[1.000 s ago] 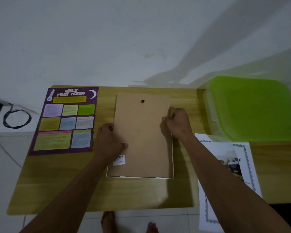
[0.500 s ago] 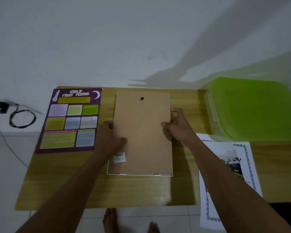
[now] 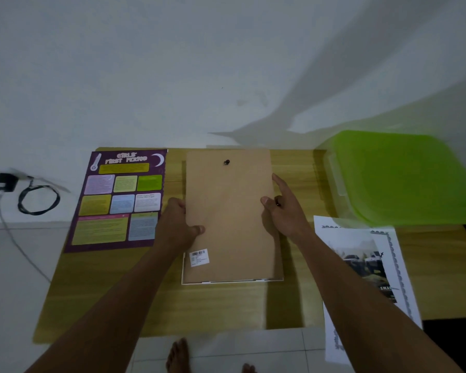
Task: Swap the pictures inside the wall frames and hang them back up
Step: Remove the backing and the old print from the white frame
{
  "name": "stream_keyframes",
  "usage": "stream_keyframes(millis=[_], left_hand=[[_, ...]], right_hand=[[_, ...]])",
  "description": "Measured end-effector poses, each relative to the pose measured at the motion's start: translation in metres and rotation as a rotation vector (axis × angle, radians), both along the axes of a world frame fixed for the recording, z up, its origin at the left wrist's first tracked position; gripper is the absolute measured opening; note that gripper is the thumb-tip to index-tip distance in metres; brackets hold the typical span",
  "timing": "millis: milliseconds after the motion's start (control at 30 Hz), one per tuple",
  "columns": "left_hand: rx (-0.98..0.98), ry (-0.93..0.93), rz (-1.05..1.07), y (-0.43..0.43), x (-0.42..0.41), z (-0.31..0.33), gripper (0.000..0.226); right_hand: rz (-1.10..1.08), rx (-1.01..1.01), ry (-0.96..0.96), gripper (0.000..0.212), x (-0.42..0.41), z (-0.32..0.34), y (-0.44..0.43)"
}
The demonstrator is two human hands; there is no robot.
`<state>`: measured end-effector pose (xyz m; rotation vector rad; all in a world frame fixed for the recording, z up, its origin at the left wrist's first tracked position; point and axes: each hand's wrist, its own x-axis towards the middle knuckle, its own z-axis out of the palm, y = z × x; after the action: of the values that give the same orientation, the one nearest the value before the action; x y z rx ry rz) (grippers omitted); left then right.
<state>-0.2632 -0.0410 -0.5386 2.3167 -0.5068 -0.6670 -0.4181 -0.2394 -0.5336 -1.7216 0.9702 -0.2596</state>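
On the yellow wooden table (image 3: 226, 305), dead centre, the white-rimmed picture frame (image 3: 226, 281) lies face down under its brown fibreboard backing (image 3: 229, 216). The left hand (image 3: 176, 224) grips the backing's 9 o'clock edge and the right hand (image 3: 285, 211) pinches its 3 o'clock edge. The person is probably lifting it out; next, it should be raised evenly.

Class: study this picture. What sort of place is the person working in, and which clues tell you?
Probably a room in a home: a wooden table pushed against a plain white wall, bare feet on a tiled floor, and a charger with its cable beside the table.
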Motion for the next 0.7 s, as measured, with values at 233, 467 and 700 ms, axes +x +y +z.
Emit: stream_keyframes(millis=[233,467,700], left_hand=[[-0.038,-0.013,-0.008,0.000,0.001,0.002,0.070],[-0.090,0.069,-0.033,-0.005,0.008,0.003,0.070],[-0.184,0.104,-0.082,0.006,0.014,0.018,0.083]], right_hand=[[-0.072,0.042,-0.033,0.061,0.004,-0.002,0.010],[-0.150,0.086,-0.102,0.060,0.006,-0.002,0.013],[-0.140,0.088,-0.126,0.046,0.009,0.007,0.010]])
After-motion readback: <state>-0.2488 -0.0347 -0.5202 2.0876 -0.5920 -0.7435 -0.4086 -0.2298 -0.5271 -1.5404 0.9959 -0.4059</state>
